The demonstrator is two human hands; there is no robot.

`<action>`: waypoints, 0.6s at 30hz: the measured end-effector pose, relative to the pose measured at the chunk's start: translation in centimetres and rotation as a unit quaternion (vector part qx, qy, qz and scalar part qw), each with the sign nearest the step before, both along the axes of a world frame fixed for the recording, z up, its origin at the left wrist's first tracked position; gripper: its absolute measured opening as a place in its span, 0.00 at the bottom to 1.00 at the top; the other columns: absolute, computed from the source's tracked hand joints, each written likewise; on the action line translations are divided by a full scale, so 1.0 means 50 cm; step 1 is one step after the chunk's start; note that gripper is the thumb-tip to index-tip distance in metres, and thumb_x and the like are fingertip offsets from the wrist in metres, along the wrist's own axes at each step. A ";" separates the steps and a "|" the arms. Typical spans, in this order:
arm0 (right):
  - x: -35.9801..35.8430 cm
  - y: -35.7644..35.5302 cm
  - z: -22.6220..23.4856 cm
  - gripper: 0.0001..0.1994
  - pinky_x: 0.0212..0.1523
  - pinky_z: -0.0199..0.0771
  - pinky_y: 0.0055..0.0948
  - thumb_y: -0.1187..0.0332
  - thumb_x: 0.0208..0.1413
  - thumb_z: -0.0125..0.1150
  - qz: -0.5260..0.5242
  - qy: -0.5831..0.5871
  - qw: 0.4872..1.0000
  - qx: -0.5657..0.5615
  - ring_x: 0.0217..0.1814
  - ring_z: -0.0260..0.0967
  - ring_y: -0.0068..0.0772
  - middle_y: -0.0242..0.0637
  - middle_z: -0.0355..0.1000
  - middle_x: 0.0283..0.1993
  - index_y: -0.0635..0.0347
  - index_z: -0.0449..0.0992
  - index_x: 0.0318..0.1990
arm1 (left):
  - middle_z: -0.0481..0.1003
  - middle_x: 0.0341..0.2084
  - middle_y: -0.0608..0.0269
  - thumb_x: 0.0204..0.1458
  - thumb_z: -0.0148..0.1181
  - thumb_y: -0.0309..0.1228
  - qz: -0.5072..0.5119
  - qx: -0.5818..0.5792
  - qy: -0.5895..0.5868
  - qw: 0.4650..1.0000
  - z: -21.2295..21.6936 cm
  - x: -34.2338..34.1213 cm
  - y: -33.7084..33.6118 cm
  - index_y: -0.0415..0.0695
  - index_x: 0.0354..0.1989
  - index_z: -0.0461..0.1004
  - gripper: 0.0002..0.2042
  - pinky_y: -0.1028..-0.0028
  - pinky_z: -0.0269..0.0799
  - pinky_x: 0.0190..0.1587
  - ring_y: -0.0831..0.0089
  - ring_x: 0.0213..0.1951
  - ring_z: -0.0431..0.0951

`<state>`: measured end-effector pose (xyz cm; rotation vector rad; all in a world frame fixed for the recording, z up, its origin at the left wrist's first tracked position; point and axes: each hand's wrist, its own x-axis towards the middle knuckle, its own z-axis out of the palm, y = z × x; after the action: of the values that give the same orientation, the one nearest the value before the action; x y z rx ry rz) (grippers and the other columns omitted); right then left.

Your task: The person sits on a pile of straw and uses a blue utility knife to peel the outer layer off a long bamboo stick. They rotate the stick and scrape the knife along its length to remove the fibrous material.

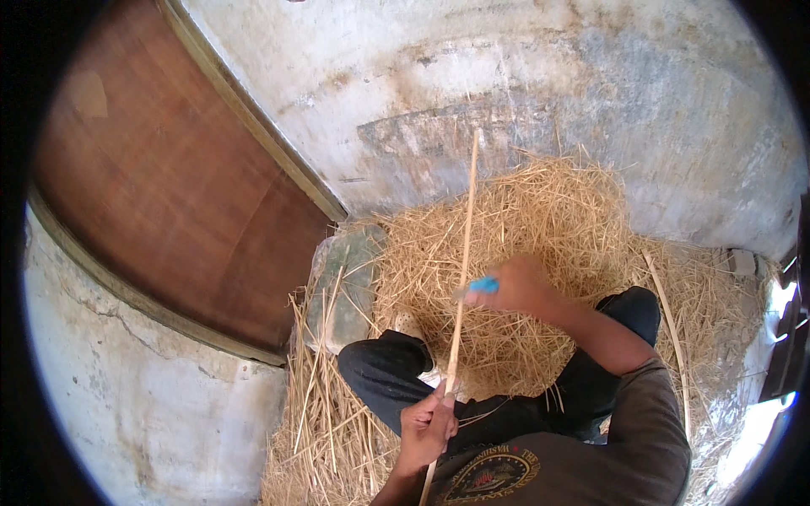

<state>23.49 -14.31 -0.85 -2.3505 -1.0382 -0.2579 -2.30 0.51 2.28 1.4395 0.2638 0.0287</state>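
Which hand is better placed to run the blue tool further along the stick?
Right. The right hand already holds the blue tool against the stick; the left hand grips its lower end.

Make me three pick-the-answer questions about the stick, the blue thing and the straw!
1. Where is the straw piled?
A. on the floor by the wall
B. on a table
C. in a basket

2. What colour is the small tool in the right hand?
A. red
B. blue
C. green

3. How is the stick held?
A. lying loose
B. by one hand only
C. left hand grips its lower part, right hand meets it higher up

Answers: 1 A, straw spreads over the floor below the wall. 2 B, it shows bright blue. 3 C, both hands are at it.
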 end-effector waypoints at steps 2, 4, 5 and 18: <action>0.050 -0.021 0.010 0.40 0.20 0.67 0.40 0.22 0.41 0.44 -0.093 0.014 0.995 -0.026 0.15 0.68 0.39 0.38 0.66 0.11 0.55 0.76 0.16 | 0.60 0.10 0.72 0.62 0.46 0.26 -0.023 -0.019 0.013 0.999 0.001 -0.006 -0.009 0.41 0.60 0.65 0.17 0.82 0.56 0.16 0.85 0.12 0.56; 0.028 -0.019 0.003 0.39 0.21 0.67 0.40 0.23 0.41 0.45 -0.084 0.012 0.996 -0.025 0.16 0.68 0.39 0.38 0.67 0.12 0.56 0.77 0.16 | 0.59 0.09 0.72 0.63 0.45 0.27 -0.026 -0.028 0.013 0.999 0.004 -0.003 -0.007 0.39 0.60 0.65 0.17 0.82 0.55 0.16 0.86 0.11 0.55; 0.015 -0.017 0.001 0.39 0.21 0.67 0.40 0.23 0.42 0.45 -0.079 0.009 0.996 -0.025 0.16 0.68 0.39 0.38 0.67 0.12 0.56 0.77 0.17 | 0.58 0.09 0.73 0.63 0.44 0.27 -0.024 -0.031 0.016 0.999 0.007 -0.004 -0.006 0.38 0.60 0.65 0.17 0.82 0.55 0.16 0.86 0.11 0.55; 0.070 -0.022 -0.024 0.36 0.17 0.63 0.34 0.26 0.45 0.47 -0.058 -0.062 0.996 -0.038 0.14 0.65 0.34 0.33 0.64 0.11 0.55 0.76 0.17 | 0.59 0.10 0.72 0.63 0.46 0.28 -0.019 -0.019 0.089 0.996 0.002 -0.065 -0.008 0.36 0.57 0.67 0.16 0.80 0.59 0.20 0.85 0.13 0.56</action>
<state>26.99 -15.39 -2.06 -2.4953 -0.9856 -0.4204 -5.57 0.10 2.39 1.4101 0.3817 -0.1353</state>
